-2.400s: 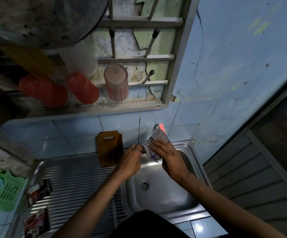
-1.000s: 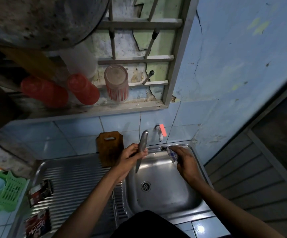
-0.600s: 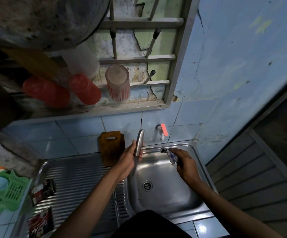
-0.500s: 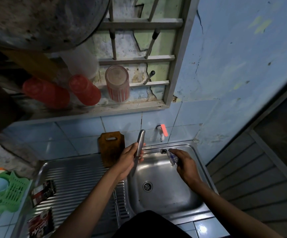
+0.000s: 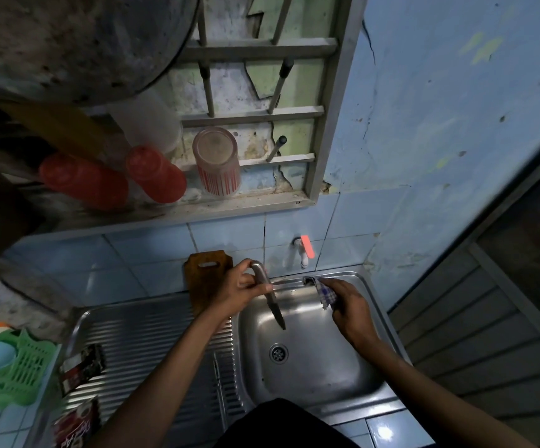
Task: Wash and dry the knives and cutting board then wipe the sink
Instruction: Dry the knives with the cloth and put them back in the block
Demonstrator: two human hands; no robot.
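Head: left hand gripping knife

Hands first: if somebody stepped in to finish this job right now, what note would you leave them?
Left hand grips the knife by its handle, blade pointing down over the sink.
Right hand holds the checked cloth against the sink's back rim, below the tap.
The cutting board leans on the tiles beside the basin.
No water is running. Whether knife and board are fully dry cannot be told.
Left: put the knife away, check the board, wipe the rest of the sink.
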